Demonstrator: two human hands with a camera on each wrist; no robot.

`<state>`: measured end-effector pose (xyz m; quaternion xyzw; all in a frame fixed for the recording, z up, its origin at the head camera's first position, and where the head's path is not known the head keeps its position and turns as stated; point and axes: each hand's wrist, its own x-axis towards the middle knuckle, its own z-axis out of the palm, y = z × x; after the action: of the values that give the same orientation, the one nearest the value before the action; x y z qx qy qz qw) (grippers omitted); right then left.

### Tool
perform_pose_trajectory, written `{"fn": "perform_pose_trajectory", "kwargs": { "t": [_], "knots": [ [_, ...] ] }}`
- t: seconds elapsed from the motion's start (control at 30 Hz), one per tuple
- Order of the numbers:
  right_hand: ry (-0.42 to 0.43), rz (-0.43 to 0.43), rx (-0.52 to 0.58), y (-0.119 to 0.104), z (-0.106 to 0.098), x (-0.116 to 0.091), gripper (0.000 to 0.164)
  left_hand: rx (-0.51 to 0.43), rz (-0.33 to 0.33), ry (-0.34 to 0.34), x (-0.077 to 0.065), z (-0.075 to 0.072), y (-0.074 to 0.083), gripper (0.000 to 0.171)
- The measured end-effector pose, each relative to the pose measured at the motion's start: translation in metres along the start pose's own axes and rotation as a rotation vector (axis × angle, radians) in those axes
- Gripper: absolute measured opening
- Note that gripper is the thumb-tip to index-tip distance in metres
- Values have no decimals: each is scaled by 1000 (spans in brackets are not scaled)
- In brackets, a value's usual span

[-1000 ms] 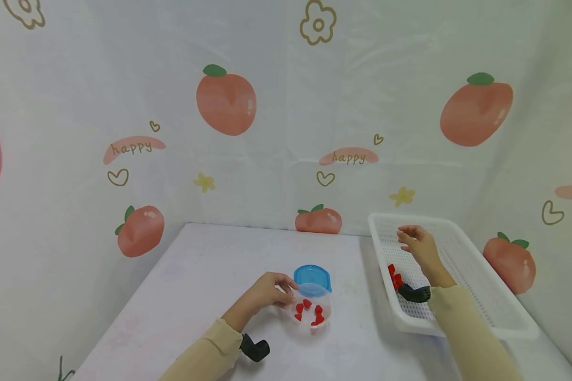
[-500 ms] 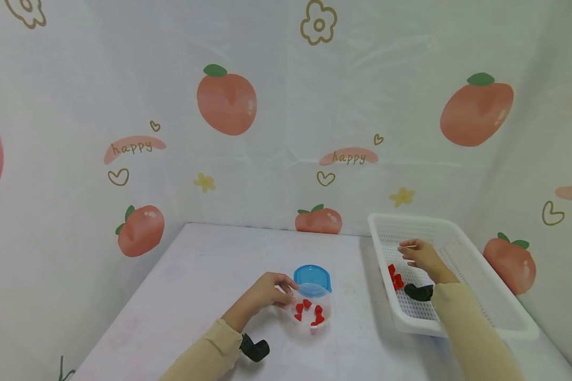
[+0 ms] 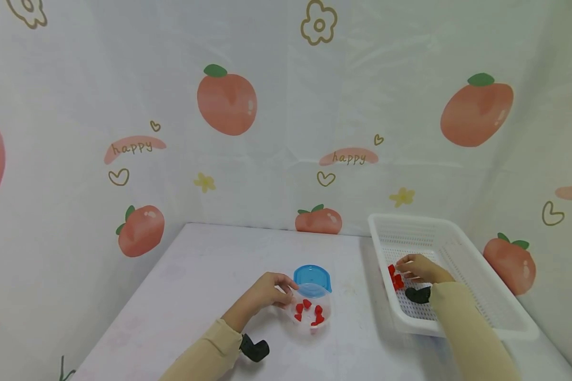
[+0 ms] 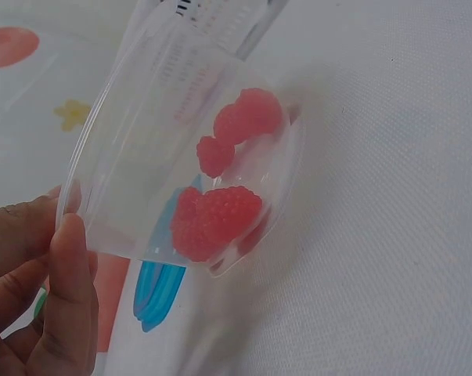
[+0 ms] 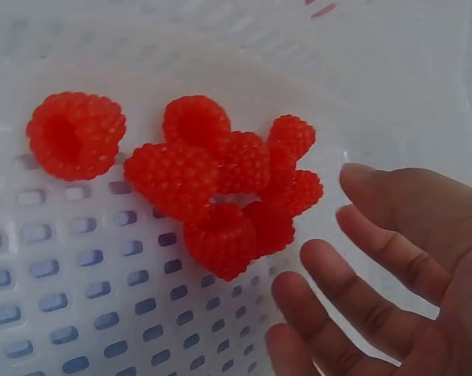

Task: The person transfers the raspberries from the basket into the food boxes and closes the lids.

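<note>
My left hand [image 3: 269, 290] pinches the rim of a clear plastic cup [image 4: 126, 172] between thumb and fingers. The cup holds several red raspberries [image 4: 220, 223]. Directly behind it lies a blue lid [image 3: 312, 276], partly seen through the clear wall. On the right, my right hand [image 3: 421, 269] is down inside a white perforated basket [image 3: 476, 291]. In the right wrist view its fingers are spread and slightly bent, holding nothing, just beside a cluster of raspberries [image 5: 173, 180]. One raspberry [image 5: 77, 135] sits a little apart from that cluster, by the basket wall.
The basket's raised left rim [image 3: 386, 286] stands between the cup and the raspberries in it. Black wrist-worn devices [image 3: 255, 348] show at both wrists. A white curtain [image 3: 267, 174] printed with fruit hangs behind the white table [image 3: 209, 264].
My right hand has lowered into the basket and come close to the raspberries, its fingers nearer to them. The left hand and the cup have stayed in place.
</note>
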<state>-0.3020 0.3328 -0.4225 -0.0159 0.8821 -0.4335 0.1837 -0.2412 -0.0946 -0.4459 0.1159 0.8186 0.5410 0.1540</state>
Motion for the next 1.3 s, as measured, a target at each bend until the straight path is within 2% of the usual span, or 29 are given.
{"fn": "perform_pose_trajectory", "kwargs": {
  "t": [0.1, 0.3, 0.6, 0.83, 1.07, 1.3],
  "knots": [
    [-24, 43, -13, 4, 2, 4, 28, -1, -1, 0, 0, 0, 0, 20],
    [-12, 105, -71, 6, 6, 8, 20, -9, -4, -3, 1, 0, 0, 20],
    [-4, 135, -131, 5, 9, 6, 13, -7, -11, 1, 1, 1, -2, 20],
    [-9, 129, -137, 5, 9, 6, 13, -2, -10, 3, 1, 1, -1, 20],
    [-17, 51, -144, 3, 6, 2, 15, -8, -9, 1, 0, 1, 0, 20],
    [38, 8, -127, -1, 3, 4, 20, -9, -5, 2, 0, 0, 1, 19]
  ]
}}
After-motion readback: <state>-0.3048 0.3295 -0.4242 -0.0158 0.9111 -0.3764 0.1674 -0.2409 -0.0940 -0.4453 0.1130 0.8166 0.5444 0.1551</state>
